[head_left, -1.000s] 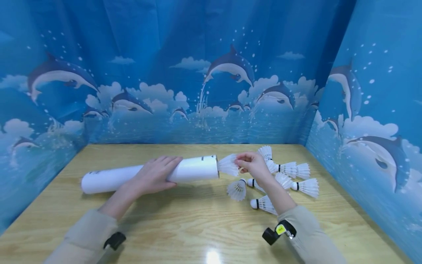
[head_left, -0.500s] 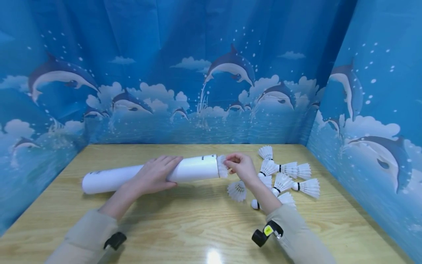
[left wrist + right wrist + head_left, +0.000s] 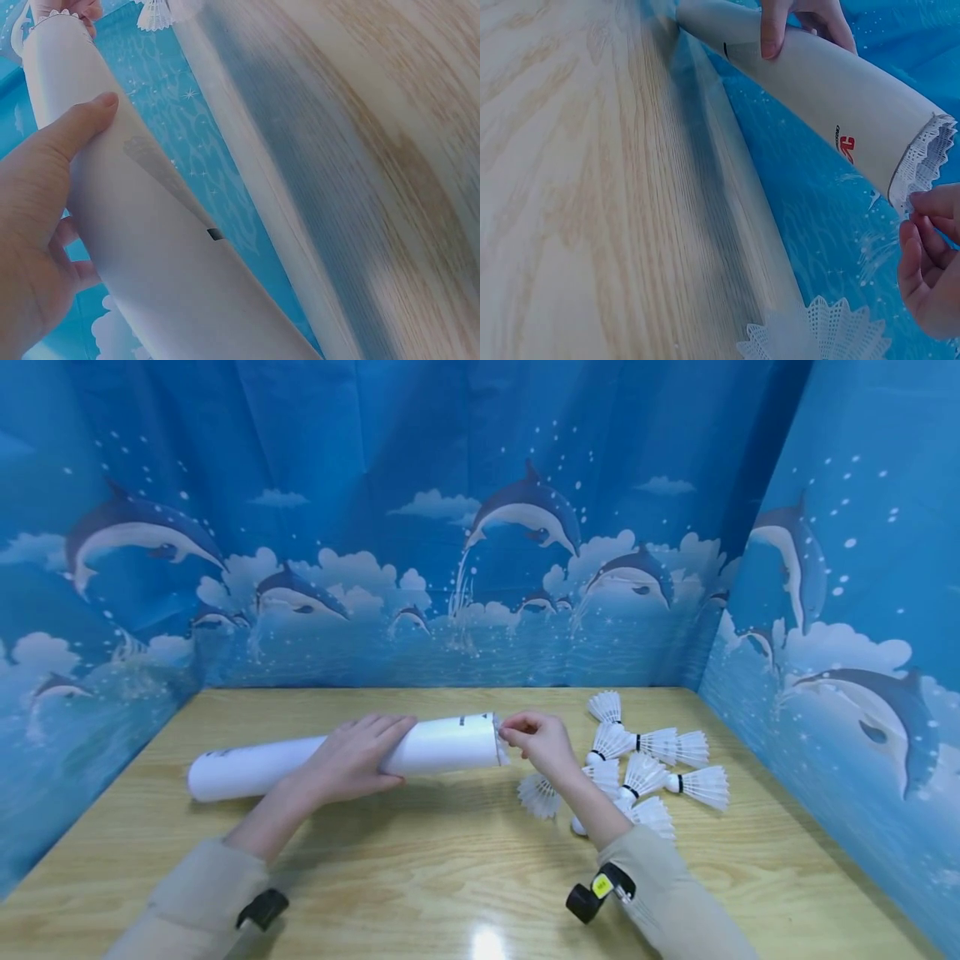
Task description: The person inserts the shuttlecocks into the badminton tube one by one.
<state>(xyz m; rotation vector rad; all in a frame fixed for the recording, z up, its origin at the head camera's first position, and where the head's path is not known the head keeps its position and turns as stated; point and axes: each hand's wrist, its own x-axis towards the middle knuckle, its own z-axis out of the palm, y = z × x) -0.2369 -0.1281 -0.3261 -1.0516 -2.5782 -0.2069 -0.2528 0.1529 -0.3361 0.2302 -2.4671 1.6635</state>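
My left hand grips a long white tube around its middle, thumb on the near side. The tube lies slanted, its open end toward the right. A white shuttlecock sits almost wholly inside that end, with only its scalloped skirt rim showing. My right hand pinches the rim between thumb and forefinger, as the right wrist view shows. The cork of this shuttlecock is hidden in the tube. In the left wrist view, the left thumb lies along the tube wall.
Several loose white shuttlecocks lie in a cluster on the wooden table, right of the tube and partly behind the right forearm. A blue dolphin-print curtain hangs behind the table and along its sides.
The right hand has moved left and pushed the shuttlecock from mostly outside the tube to nearly all the way in. The left hand and tube have hardly moved.
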